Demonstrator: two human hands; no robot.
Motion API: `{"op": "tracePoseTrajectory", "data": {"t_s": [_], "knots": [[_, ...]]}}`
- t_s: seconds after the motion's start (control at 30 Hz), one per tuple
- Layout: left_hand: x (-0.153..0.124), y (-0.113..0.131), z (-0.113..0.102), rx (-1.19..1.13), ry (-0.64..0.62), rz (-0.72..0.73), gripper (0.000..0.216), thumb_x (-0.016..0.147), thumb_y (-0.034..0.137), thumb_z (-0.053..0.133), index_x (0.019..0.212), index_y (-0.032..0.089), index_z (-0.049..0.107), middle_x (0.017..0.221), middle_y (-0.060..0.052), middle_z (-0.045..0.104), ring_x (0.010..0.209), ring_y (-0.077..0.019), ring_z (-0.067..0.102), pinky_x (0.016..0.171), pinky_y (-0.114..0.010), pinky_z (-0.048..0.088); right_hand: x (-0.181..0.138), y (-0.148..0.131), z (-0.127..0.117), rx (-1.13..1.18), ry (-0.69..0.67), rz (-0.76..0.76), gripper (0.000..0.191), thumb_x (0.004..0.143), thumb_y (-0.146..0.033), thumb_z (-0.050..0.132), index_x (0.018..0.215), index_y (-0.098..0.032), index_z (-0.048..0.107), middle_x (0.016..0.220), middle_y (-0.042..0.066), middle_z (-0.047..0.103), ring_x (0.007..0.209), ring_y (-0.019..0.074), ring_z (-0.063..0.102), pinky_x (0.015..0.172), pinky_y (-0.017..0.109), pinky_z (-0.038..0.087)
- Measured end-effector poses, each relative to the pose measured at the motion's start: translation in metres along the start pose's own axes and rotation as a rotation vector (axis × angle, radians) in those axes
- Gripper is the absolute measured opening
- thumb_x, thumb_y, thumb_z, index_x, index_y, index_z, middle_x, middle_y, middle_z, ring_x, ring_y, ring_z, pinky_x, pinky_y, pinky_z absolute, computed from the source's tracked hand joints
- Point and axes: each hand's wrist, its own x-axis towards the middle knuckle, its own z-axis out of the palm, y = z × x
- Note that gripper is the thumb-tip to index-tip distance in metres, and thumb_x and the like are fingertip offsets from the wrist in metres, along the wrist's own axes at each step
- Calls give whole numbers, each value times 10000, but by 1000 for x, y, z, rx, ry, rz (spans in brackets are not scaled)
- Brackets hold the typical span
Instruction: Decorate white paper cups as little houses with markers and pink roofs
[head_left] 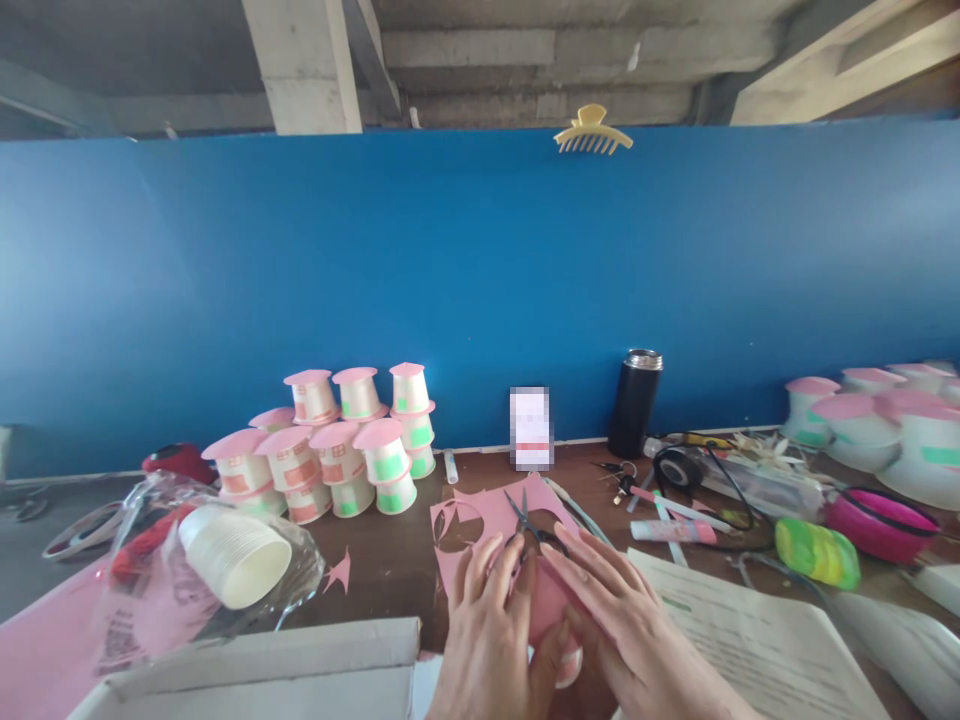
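Observation:
Low in the middle of the view, my left hand [491, 625] and my right hand [615, 620] are wrapped together round a pink paper piece [546, 608] over something white that is mostly hidden. Fingers of both hands press against it. Just beyond my fingertips lie small scissors [529, 520] on a cut pink paper sheet [469, 520]. A stack of white paper cups in a clear bag [232, 555] lies to the left.
Several finished pink-topped cups [337, 440] are piled against the blue partition [450, 290]. A black flask [634, 403], tape roll [679, 468], green-yellow roll [817, 552], pink bowl [881, 522], printed sheet [750, 640] and cardboard box [262, 675] surround my hands. More pink-topped cups [885, 420] stand far right.

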Motion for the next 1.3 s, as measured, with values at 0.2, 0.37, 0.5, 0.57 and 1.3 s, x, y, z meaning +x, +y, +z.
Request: {"op": "tracePoseTrajectory", "data": {"t_s": [0.2,0.37,0.5,0.57,1.3], "knots": [[1,1,1,69,49,63,479,931,481,414,1184,142,639,1285,-67,641,1199,-274,505,994,-430,352,0,0,2,-38,-34,6,522,968,-294,407,1479,-360,326,1538,3,351,1385,317,367,1018,548,460],[2,2,0,80,47,70,468,938,465,404,1177,141,642,1272,-57,651,1188,-267,511,995,-428,349,0,0,6,2,-21,18,495,962,-300,407,1452,-364,385,1524,2,376,1373,322,387,1012,563,461],[1,2,1,70,35,60,451,923,460,425,1187,160,635,1265,-62,653,1181,-276,522,977,-437,370,1,1,1,59,41,11,473,970,-293,424,1440,-350,410,1515,12,405,1390,284,366,1051,515,444],[1,2,0,67,57,60,439,926,441,426,1197,159,626,1252,-62,661,1167,-272,535,976,-438,372,2,1,-4,119,119,63,463,983,-294,400,1446,-314,404,1500,29,431,1394,256,364,1077,491,426],[0,-1,1,73,69,60,348,898,259,475,1194,157,627,1276,-44,648,1195,-241,516,1022,-418,318,1,1,22,83,114,247,469,975,-353,391,1363,-127,528,1394,130,551,1303,280,493,1055,484,457]]}}
